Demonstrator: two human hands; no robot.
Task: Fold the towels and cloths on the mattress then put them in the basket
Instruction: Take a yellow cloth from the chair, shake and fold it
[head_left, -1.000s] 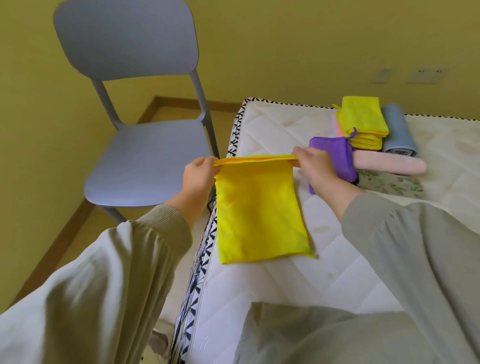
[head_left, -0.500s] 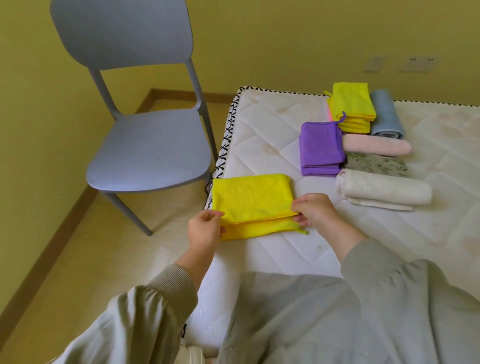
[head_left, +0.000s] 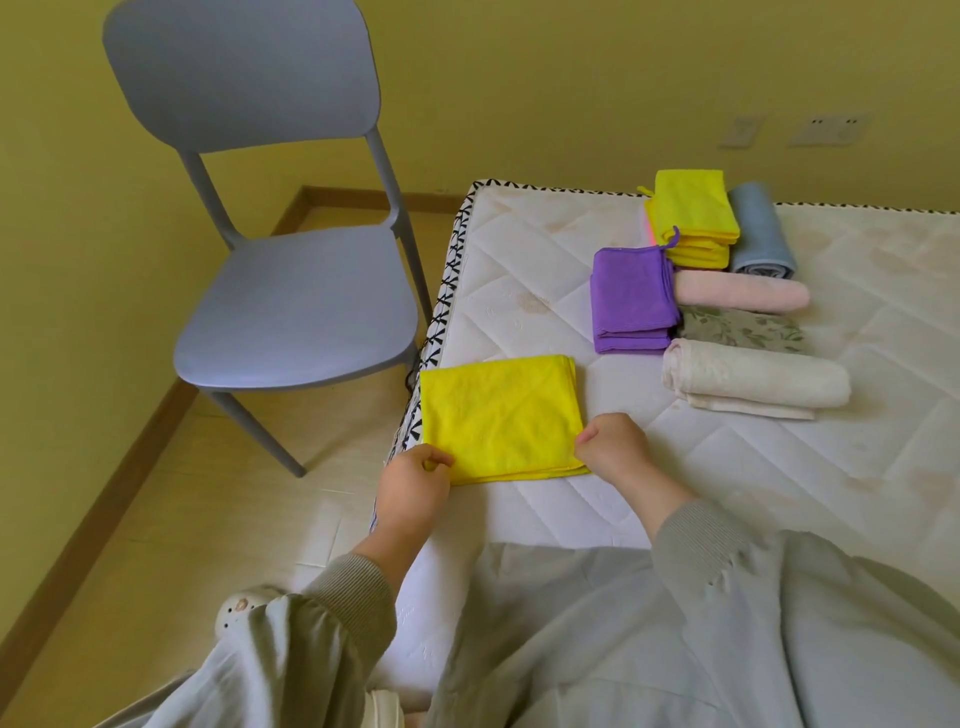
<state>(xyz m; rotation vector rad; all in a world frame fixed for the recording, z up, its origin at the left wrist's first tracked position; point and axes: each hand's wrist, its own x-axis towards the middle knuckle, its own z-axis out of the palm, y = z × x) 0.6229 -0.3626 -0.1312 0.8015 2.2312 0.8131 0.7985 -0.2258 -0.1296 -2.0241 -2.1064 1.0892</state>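
In the head view, a folded yellow cloth (head_left: 501, 415) is laid flat on the mattress (head_left: 519, 291), close to the left edge. Its corner at 7 o'clock is pinched by the left hand (head_left: 410, 488). Its corner at 5 o'clock is held by the right hand (head_left: 615, 452), with the fingers curled on the edge. At 1 o'clock from this cloth, more folded things are kept together: a purple cloth (head_left: 631, 296), a yellow pile (head_left: 693, 213), a blue roll (head_left: 761, 228), a pink roll (head_left: 743, 291), a leafy cloth (head_left: 743, 330) and a white roll (head_left: 753, 376). At 10 o'clock, a grey chair (head_left: 296, 296) is seen on the floor beside the mattress.
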